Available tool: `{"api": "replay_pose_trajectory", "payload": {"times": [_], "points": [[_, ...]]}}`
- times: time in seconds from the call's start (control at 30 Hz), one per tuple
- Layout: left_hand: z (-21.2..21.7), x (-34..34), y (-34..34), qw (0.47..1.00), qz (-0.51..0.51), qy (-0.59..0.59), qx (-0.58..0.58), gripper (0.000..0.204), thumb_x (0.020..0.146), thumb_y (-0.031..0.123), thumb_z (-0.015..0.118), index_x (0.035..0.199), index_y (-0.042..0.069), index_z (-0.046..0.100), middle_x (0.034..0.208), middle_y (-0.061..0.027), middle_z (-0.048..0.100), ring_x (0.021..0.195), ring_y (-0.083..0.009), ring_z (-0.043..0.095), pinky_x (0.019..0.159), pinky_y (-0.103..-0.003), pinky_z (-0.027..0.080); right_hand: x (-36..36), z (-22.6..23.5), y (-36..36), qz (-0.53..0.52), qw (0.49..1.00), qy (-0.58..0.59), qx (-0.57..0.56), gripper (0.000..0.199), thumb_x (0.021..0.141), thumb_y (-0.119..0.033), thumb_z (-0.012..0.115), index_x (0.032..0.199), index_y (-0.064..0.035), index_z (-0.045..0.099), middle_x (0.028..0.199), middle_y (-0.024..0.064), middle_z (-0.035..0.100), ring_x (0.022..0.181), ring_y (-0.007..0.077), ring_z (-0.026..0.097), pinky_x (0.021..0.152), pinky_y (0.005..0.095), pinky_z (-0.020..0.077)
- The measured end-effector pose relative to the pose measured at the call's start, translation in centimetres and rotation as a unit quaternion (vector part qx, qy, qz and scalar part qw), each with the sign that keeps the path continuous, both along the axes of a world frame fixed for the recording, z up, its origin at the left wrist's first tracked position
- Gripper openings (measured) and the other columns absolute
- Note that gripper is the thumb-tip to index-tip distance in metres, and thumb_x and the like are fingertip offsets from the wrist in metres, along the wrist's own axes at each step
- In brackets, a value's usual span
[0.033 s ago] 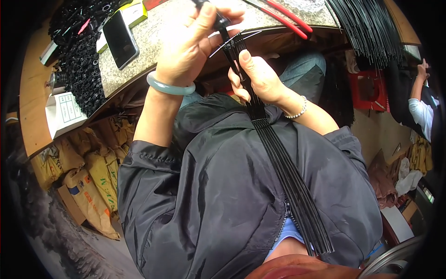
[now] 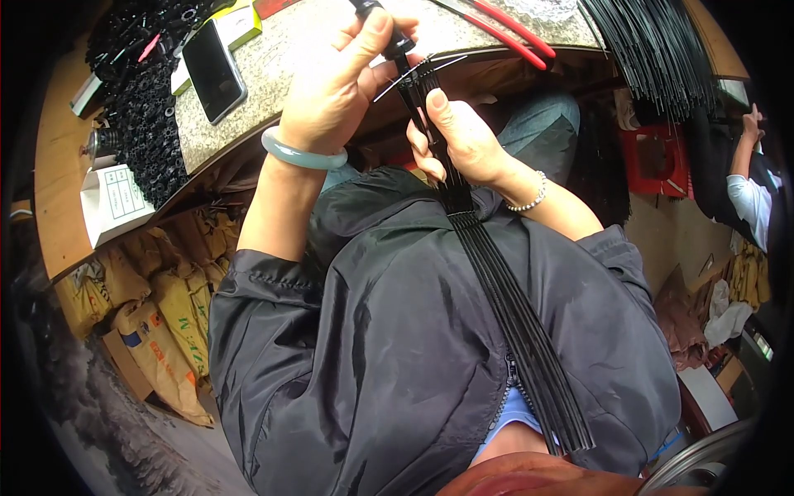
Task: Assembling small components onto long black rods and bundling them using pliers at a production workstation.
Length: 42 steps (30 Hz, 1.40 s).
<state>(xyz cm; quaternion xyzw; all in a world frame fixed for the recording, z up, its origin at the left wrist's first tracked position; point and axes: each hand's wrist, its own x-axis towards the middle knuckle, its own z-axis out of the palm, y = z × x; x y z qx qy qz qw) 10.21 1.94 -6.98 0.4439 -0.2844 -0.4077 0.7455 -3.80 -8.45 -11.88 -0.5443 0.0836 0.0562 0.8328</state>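
A long bundle of thin black ribs, which looks like a folded umbrella frame (image 2: 517, 314), runs from my chest up toward the table edge. My right hand (image 2: 467, 140) is closed around its upper part, thumb on top. At the upper end, the fingers of my left hand (image 2: 327, 91) pinch a black plastic end piece (image 2: 399, 43) on the shaft. Just below that, a thin wire (image 2: 442, 64) lies crosswise over the rib tips. The parts inside my right fist are hidden.
On the table (image 2: 248, 124) lie a phone (image 2: 213, 70), small black parts (image 2: 145, 136), a white box (image 2: 116, 202), red-handled pliers (image 2: 513, 31) and many black rods (image 2: 653, 58). Sacks (image 2: 165, 355) stand below left. Another person's arm (image 2: 744, 157) shows at right, near a red crate (image 2: 653, 161).
My left hand and the black end piece have shifted very slightly, with the fingers curled a little closer around it. My right hand and the ribs stay in place.
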Motion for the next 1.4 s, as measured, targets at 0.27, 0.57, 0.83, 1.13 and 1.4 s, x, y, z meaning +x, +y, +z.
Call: {"api": "replay_pose_trajectory", "payload": {"times": [0.27,0.57,0.83,1.13,1.4], "points": [[-1.0,-0.4,-0.1,0.996,0.064,-0.013,0.06,0.039,0.092,0.021,0.053,0.118,-0.007,0.049,0.11,-0.0139,0.059,0.1,-0.0211,0.059,0.09,-0.032,0.047,-0.1,-0.1,-0.1,-0.012,1.0,-0.01,-0.002,0.06,0.092,-0.057,0.029,0.071,-0.0047,0.051,0.048,0.0048,0.047,0.039,0.0123,0.044,0.04,0.0241,0.0385],[-1.5,-0.1,0.4,0.991,0.083,-0.056,0.087,0.038,0.09,0.021,0.056,0.115,-0.007,0.051,0.1,-0.0122,0.062,0.094,-0.0188,0.061,0.086,-0.03,0.048,-0.1,0.0,0.0,-0.009,1.0,-0.006,0.004,0.06,0.092,-0.057,0.029,0.071,-0.0046,0.05,0.048,0.0051,0.047,0.038,0.0124,0.044,0.04,0.0246,0.0395],[-1.3,0.0,0.8,0.999,0.012,0.009,0.035,0.032,0.089,0.02,0.058,0.111,-0.004,0.056,0.098,-0.0096,0.061,0.089,-0.0127,0.06,0.081,-0.027,0.049,-0.1,-0.1,0.1,-0.009,1.0,-0.002,0.006,0.06,0.091,-0.057,0.03,0.071,-0.0049,0.05,0.048,0.005,0.047,0.039,0.0129,0.045,0.041,0.0247,0.0399],[-0.9,-0.5,0.8,0.997,-0.006,-0.019,0.071,0.031,0.091,0.023,0.054,0.11,-0.002,0.057,0.104,-0.0098,0.061,0.092,-0.0127,0.059,0.082,-0.026,0.049,-0.1,-0.1,0.2,-0.009,1.0,-0.005,0.012,0.059,0.092,-0.056,0.03,0.071,-0.0053,0.05,0.048,0.0044,0.047,0.039,0.0124,0.045,0.041,0.024,0.0396],[-0.8,-0.7,1.0,0.997,-0.032,0.005,0.074,0.028,0.089,0.023,0.058,0.108,0.001,0.058,0.095,-0.0047,0.063,0.088,-0.0093,0.06,0.072,-0.023,0.051,-0.2,-0.3,0.3,-0.011,1.0,0.01,0.01,0.059,0.092,-0.055,0.03,0.071,-0.0049,0.05,0.05,0.0041,0.046,0.04,0.012,0.046,0.041,0.0241,0.0398]]}}
